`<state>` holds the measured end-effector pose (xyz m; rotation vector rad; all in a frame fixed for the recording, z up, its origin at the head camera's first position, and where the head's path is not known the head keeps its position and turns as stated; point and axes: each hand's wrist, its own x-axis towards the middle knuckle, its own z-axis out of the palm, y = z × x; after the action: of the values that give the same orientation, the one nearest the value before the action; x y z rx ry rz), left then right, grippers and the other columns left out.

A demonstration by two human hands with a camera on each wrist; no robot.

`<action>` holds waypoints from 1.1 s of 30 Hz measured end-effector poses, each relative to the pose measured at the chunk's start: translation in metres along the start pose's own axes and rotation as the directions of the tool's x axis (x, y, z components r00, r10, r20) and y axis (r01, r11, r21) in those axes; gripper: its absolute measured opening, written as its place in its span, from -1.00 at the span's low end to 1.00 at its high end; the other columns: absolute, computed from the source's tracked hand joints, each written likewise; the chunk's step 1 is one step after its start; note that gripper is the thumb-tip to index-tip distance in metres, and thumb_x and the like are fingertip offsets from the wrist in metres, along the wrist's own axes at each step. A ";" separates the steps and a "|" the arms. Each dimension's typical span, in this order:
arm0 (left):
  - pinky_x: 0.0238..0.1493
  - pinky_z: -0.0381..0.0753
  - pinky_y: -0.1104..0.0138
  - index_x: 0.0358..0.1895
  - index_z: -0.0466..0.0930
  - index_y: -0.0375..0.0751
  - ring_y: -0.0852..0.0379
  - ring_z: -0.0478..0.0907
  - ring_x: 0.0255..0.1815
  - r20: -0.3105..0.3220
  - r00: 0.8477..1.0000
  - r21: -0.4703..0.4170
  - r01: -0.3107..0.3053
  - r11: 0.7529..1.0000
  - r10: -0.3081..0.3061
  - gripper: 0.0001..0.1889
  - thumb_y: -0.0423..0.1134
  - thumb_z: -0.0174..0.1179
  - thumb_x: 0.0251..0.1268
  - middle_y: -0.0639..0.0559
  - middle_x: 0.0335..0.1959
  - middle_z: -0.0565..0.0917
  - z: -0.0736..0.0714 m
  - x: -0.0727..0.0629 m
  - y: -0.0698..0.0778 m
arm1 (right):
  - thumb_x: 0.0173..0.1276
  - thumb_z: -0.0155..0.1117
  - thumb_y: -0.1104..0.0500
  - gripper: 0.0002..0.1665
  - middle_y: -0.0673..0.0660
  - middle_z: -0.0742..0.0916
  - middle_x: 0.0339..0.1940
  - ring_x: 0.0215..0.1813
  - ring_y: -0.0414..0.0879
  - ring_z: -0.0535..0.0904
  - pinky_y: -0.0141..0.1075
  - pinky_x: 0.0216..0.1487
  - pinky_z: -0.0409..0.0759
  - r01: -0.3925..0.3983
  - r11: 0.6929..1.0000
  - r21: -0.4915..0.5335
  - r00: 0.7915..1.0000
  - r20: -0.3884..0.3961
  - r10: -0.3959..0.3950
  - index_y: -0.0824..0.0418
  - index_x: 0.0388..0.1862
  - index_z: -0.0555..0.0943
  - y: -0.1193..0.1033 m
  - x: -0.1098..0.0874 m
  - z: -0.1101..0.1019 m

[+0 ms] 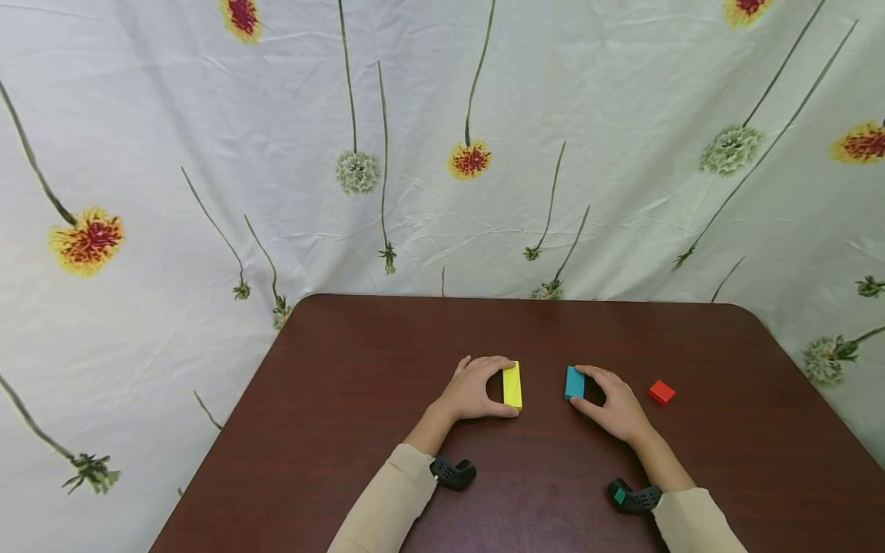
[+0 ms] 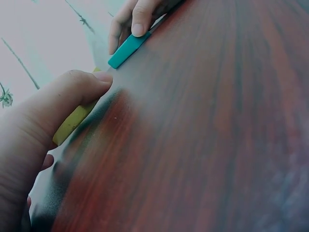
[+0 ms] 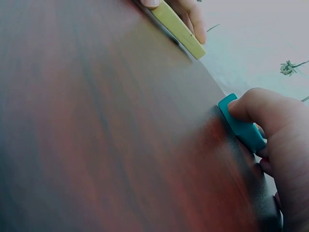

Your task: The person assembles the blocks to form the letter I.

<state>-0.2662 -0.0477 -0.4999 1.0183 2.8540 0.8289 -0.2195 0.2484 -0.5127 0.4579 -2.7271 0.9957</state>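
My left hand [image 1: 475, 390] grips a yellow rectangular block [image 1: 512, 385] by its two short ends, thumb at the near end and fingers at the far one. Across a gap to the right, my right hand [image 1: 614, 405] holds a smaller blue block [image 1: 575, 382] the same way. Both blocks are low over the dark tabletop, their long sides roughly facing each other. In the right wrist view the thumb presses the end of the blue block [image 3: 241, 126]. The left wrist view shows the yellow block [image 2: 75, 123] partly hidden behind the thumb.
A small red block [image 1: 661, 392] lies on the brown table [image 1: 387, 338], just right of my right hand. Behind the table hangs a white cloth [image 1: 429, 223] printed with flowers. Each wrist wears a black band [image 1: 453, 472].
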 end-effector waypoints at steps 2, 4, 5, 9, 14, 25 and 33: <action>0.44 -0.08 -0.10 0.40 0.37 0.11 0.09 0.24 0.42 -0.003 1.000 0.004 -0.004 1.000 0.004 -0.15 0.27 0.40 -0.02 0.15 0.38 0.39 0.001 0.000 0.000 | 0.30 0.37 0.03 -0.32 0.35 0.49 0.31 0.33 0.32 0.33 0.28 0.23 0.28 -0.005 1.000 0.000 1.000 0.003 0.005 0.24 0.34 0.44 0.000 0.000 0.000; 0.43 -0.07 -0.11 0.41 0.37 0.10 0.08 0.24 0.42 -0.006 1.000 0.009 -0.009 1.000 0.009 -0.14 0.28 0.39 -0.02 0.14 0.38 0.39 0.002 0.000 -0.001 | 0.30 0.37 0.02 -0.31 0.36 0.49 0.31 0.33 0.33 0.32 0.28 0.23 0.28 -0.008 1.000 0.001 1.000 0.006 0.008 0.24 0.34 0.44 -0.001 0.000 0.000; 0.43 -0.06 -0.12 0.41 0.37 0.09 0.07 0.25 0.42 -0.009 1.000 0.013 -0.015 1.000 0.015 -0.14 0.28 0.39 -0.02 0.13 0.38 0.39 0.003 -0.001 -0.002 | 0.30 0.37 0.02 -0.31 0.36 0.49 0.31 0.33 0.33 0.33 0.28 0.23 0.28 -0.009 1.000 0.002 1.000 0.007 0.009 0.24 0.34 0.44 -0.001 -0.001 0.000; 0.41 -0.02 -0.13 0.41 0.37 0.07 0.05 0.26 0.41 -0.017 0.999 0.024 -0.029 0.999 0.029 -0.13 0.29 0.39 -0.02 0.10 0.38 0.40 0.004 -0.001 -0.003 | 0.29 0.38 0.02 -0.31 0.36 0.49 0.31 0.33 0.33 0.33 0.29 0.23 0.28 -0.014 1.000 0.001 1.000 0.006 0.014 0.23 0.34 0.45 -0.001 -0.001 0.001; 0.42 0.00 -0.09 0.41 0.37 0.09 0.07 0.26 0.41 -0.006 1.000 0.045 -0.023 0.999 0.023 -0.13 0.30 0.38 -0.03 0.13 0.38 0.39 0.003 -0.001 -0.001 | 0.28 0.38 0.02 -0.31 0.36 0.49 0.31 0.32 0.32 0.33 0.29 0.23 0.27 -0.015 1.000 -0.002 1.000 0.000 0.015 0.24 0.34 0.45 -0.002 0.000 0.000; 0.42 0.05 -0.03 0.41 0.36 0.10 0.07 0.26 0.41 0.013 1.000 0.053 -0.009 0.999 0.008 -0.13 0.29 0.39 -0.03 0.12 0.37 0.40 0.001 -0.001 0.002 | 0.29 0.37 0.02 -0.31 0.36 0.49 0.31 0.32 0.33 0.33 0.31 0.23 0.25 -0.013 1.000 -0.003 1.000 0.005 0.013 0.24 0.34 0.45 -0.003 0.000 -0.001; 0.40 0.09 -0.03 0.41 0.35 0.09 0.08 0.26 0.40 0.000 1.000 0.069 -0.016 0.997 0.017 -0.10 0.36 0.35 -0.04 0.14 0.37 0.40 0.003 -0.001 0.001 | 0.30 0.37 0.02 -0.31 0.36 0.48 0.32 0.33 0.33 0.32 0.31 0.23 0.24 -0.020 1.000 -0.003 1.000 0.008 0.020 0.23 0.34 0.44 -0.002 0.000 -0.002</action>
<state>-0.2643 -0.0463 -0.5025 1.0502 2.8980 0.7363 -0.2182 0.2476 -0.5101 0.4358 -2.7451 0.9967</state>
